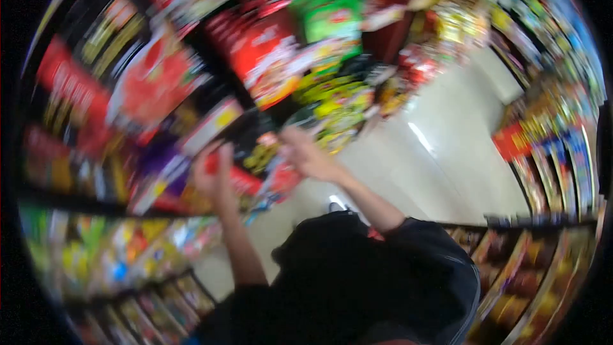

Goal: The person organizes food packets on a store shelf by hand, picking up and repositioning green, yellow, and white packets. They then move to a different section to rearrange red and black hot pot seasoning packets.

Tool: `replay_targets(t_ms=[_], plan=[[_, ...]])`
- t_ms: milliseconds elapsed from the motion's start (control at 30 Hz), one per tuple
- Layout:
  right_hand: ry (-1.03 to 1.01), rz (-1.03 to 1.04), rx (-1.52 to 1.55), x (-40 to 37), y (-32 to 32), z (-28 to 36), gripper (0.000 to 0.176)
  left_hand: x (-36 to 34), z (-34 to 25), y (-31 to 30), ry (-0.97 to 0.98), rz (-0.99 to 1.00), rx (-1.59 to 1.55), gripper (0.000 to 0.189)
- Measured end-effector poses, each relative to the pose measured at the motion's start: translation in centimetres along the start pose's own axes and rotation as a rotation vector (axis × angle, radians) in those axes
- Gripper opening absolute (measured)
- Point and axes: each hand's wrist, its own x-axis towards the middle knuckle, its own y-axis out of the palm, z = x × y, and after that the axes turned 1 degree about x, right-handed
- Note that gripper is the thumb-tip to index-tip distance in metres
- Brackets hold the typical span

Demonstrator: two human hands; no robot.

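Observation:
My left hand (216, 172) is raised in front of the lower shelf, smeared by motion, its thumb and fingers apart. A shelf price strip (212, 126) with a yellow patch sits just above its fingertips. My right hand (310, 155) reaches toward the same shelf with its fingers stretched out, beside a stack of yellow-and-black packets (338, 112). In the gap between my hands are a dark packet with yellow print (262, 151) and a red pack (244, 182). Neither hand visibly holds anything.
Red packets (265, 57) and green packets (332, 16) hang or stand higher on the shelf. At left are large red-and-black packs (73, 86). Pale glossy floor (447, 147) runs along the aisle. More stocked shelves (549, 153) stand at right and behind me.

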Motion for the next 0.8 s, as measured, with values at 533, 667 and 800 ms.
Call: replay_targets(t_ms=[533, 667, 800], plan=[[-0.060, -0.125, 0.237, 5.6, 1.3, 1.4, 0.034, 5.0, -2.6, 0.5, 0.355, -0.168, 0.014, 0.028], [-0.057, -0.118, 0.251, 5.5, 1.5, 1.0, 0.035, 5.2, -2.4, -0.2, 0.291, -0.098, -0.060, 0.029], [-0.060, -0.117, 0.226, 5.0, 0.9, 1.4, 0.035, 4.8, -3.0, -0.2, 0.284, -0.077, -0.026, 0.030]])
